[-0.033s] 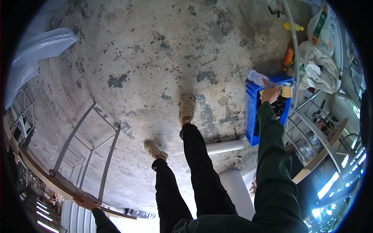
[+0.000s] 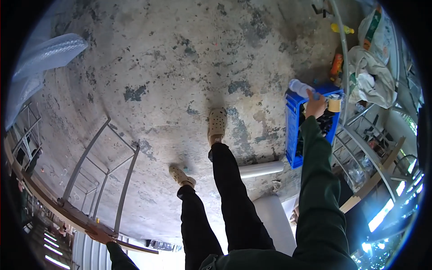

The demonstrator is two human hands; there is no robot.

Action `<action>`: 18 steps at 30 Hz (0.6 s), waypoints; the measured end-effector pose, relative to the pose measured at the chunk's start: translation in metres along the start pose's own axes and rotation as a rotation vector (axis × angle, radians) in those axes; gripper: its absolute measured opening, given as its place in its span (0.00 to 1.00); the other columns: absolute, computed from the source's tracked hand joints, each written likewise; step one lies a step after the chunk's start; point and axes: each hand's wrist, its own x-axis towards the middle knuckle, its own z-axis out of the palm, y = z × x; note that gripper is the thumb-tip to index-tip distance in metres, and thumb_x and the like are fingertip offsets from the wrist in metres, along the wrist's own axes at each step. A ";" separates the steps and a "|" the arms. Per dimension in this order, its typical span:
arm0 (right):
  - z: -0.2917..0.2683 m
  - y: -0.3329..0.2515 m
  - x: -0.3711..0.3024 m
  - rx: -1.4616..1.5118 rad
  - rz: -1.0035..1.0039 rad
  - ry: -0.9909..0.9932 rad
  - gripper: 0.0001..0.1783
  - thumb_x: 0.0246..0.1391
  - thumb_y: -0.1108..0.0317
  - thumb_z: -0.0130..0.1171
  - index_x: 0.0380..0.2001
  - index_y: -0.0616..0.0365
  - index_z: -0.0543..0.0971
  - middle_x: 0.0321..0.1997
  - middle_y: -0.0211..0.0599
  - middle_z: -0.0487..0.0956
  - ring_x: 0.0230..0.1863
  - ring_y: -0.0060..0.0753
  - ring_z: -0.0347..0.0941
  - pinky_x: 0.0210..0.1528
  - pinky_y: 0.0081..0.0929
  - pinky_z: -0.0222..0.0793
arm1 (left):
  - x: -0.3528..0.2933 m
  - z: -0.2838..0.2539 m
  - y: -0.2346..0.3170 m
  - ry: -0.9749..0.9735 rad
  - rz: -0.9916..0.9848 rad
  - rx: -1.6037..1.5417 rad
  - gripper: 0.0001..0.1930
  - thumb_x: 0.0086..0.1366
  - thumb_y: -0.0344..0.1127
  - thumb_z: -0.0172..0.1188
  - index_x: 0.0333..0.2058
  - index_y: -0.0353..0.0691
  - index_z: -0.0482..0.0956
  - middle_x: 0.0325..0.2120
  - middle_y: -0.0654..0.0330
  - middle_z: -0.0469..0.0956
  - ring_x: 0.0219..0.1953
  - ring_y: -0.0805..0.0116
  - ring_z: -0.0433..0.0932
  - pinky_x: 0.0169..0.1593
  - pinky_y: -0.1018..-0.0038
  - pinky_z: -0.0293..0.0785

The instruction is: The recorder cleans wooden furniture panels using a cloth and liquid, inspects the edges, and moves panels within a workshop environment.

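Right hand (image 2: 316,106) pinches the clear bottle (image 2: 299,87) over the blue crate's far edge (image 2: 291,135). Squeeze gently. Left hand (image 2: 100,235) touches the wooden tabletop (image 2: 74,218); can't tell its grip.

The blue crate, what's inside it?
Dark things show inside the blue crate, too dim to name. A tan roll shows at its far end. The right hand and green sleeve cover part; what's beneath them can't be seen.
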 end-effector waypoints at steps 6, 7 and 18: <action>0.060 0.033 0.029 -0.018 -0.090 -0.060 0.31 0.33 0.42 0.64 0.36 0.55 0.77 0.40 0.40 0.74 0.46 0.45 0.66 0.45 0.39 0.64 | 0.023 -0.007 -0.017 -0.071 0.058 -0.065 0.32 0.63 0.49 0.48 0.56 0.29 0.55 0.55 0.42 0.57 0.57 0.51 0.60 0.59 0.64 0.57; 0.070 0.036 0.030 -0.026 -0.089 -0.073 0.31 0.33 0.42 0.64 0.36 0.55 0.77 0.40 0.40 0.74 0.46 0.45 0.66 0.45 0.39 0.64 | 0.026 -0.008 -0.016 -0.101 0.088 -0.081 0.32 0.63 0.49 0.47 0.56 0.30 0.55 0.56 0.43 0.58 0.57 0.51 0.60 0.59 0.65 0.57; 0.084 0.064 0.016 0.008 -0.162 -0.248 0.38 0.39 0.42 0.60 0.45 0.65 0.71 0.50 0.49 0.70 0.52 0.47 0.63 0.54 0.34 0.57 | 0.054 -0.027 -0.062 -0.171 0.081 -0.055 0.25 0.65 0.38 0.45 0.56 0.29 0.55 0.55 0.46 0.61 0.56 0.58 0.62 0.59 0.69 0.58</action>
